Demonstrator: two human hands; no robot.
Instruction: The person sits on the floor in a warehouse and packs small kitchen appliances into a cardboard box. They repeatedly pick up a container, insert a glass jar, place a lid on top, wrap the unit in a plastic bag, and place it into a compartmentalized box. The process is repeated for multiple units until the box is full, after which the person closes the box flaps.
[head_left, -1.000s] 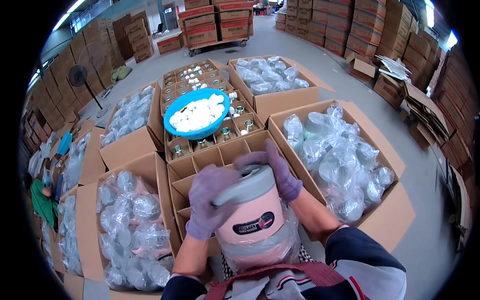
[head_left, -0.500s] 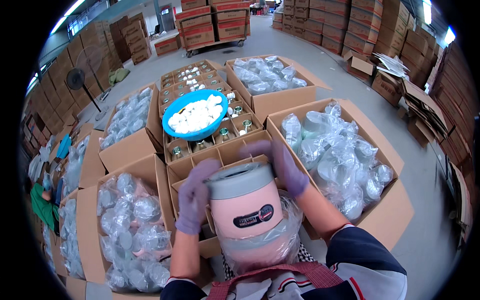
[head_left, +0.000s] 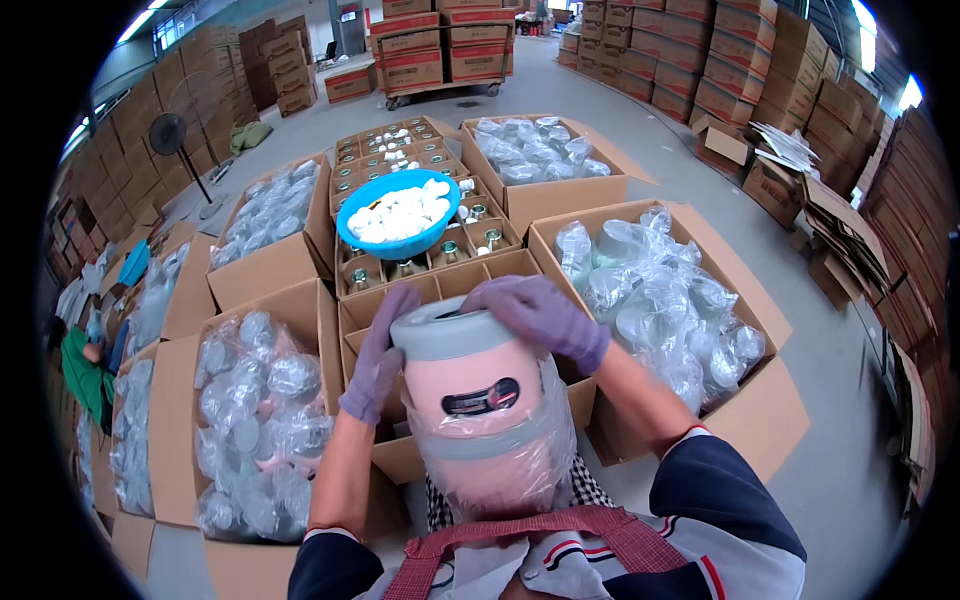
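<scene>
A pink thermos body [head_left: 465, 375] with a grey collar stands upright against my front, its dark round top opening partly showing. A clear plastic bag [head_left: 540, 430] lies bunched around its lower half. My gloved left hand [head_left: 378, 360] presses against the collar's left side, fingers pointing up. From the right, my gloved right hand [head_left: 545, 318] curls over the top rim, and its fingertips reach near the opening. Just beyond the thermos body is a cardboard box with dividers [head_left: 365, 308]; its near cells are partly hidden by my hands.
A blue basin [head_left: 402, 248] of small white caps [head_left: 405, 210] rests on a divided box of glass bottles [head_left: 450, 250]. Open cartons of bagged pieces [head_left: 660, 320] stand on both sides. Farther off are a loaded cart [head_left: 445, 60], a fan [head_left: 168, 133] and a person in green [head_left: 85, 370].
My hands have come in from beside the thermos body onto its collar; the right one now curls over the rim. The thermos body has shifted slightly left and up in view.
</scene>
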